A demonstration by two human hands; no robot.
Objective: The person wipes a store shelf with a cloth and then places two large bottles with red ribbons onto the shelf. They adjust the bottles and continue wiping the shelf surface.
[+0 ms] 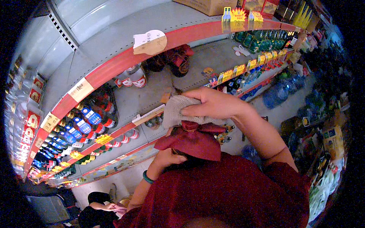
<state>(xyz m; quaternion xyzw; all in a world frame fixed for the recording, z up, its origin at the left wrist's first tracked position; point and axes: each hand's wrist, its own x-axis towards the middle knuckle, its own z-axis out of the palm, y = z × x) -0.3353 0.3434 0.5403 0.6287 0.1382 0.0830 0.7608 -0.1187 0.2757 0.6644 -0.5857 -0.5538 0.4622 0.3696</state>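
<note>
My right hand (pixel 212 102) grips a crumpled grey knitted cloth (pixel 176 109), held against the top of a dark jar or bottle (pixel 178 132). A maroon fabric cover (pixel 196 144) with a knotted band and bow drapes over that vessel. Below, my left hand (pixel 169 161), with a green bracelet on its wrist, supports the vessel from underneath. Its base is hidden by my hand and the fabric. On the shelf in front stand similar dark vessels with red fabric (pixel 181 59).
Red-edged store shelves (pixel 194 32) curve around me. Dark bottles with blue tags (pixel 85 124) fill the left, and clear bottles (pixel 137 76) stand mid-shelf. Green bottles (pixel 258 41) are at far right. Another person (pixel 95 211) is low at the lower left, by a grey chair (pixel 48 209).
</note>
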